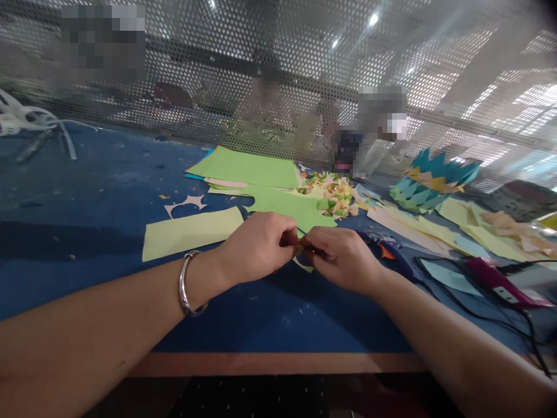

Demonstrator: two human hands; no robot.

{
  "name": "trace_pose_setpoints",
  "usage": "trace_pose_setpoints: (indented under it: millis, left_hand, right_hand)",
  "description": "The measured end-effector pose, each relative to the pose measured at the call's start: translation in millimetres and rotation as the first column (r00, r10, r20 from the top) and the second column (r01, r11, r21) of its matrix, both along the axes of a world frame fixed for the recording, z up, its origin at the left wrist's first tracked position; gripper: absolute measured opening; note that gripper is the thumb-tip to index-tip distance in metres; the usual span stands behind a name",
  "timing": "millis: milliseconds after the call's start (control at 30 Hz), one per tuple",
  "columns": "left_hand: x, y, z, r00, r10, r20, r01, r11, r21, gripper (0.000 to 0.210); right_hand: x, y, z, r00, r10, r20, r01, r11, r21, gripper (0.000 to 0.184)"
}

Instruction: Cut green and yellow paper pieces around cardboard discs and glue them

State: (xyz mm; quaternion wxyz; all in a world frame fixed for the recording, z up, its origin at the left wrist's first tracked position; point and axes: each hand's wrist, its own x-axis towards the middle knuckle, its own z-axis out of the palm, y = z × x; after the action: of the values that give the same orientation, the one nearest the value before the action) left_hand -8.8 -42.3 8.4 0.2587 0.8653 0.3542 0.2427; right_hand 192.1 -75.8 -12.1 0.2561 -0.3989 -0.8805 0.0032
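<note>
Over the blue tabletop, my left hand (261,247) and my right hand (342,255) meet fingertip to fingertip, both closed in a pinch. Between them shows a bit of a small yellowish paper piece (300,250); my fingers hide most of it. Just below the fingertips is a pale curved paper scrap (304,266). A cut green paper sheet (291,206) lies right behind my hands. Beside my left wrist rests a pale yellow paper strip (191,234). Close to my right wrist lies a blue glue gun (398,261), partly hidden by the hand.
A pile of small curled paper pieces (335,194) sits behind the green sheet. Further right stand a teal zigzag paper basket (424,183) and a purple power strip (500,284) with black cords. A perforated metal screen (195,98) borders the back, with people beyond.
</note>
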Motion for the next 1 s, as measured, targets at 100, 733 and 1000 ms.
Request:
trace_pose_setpoints:
  millis: [100,733,1000]
  left_hand:
    - [0,1,1.1,1.0,0.007,-0.018,-0.007,1.0,0.005,0.009]
    - [0,23,-11.7,0.938,0.077,0.337,0.001,0.974,-0.227,0.005]
    - [4,17,-12.4,0.88,0.077,0.469,0.027,0.977,-0.21,0.006]
  right_hand:
    - [1,-2,2.1,1.0,-0.006,0.008,0.006,1.0,-0.025,0.012]
    - [50,10,38.1,0.895,-0.433,-0.11,0.421,0.899,-0.118,0.024]
    - [125,-30,31.4,0.714,-0.641,0.282,0.699,0.677,-0.229,0.03]
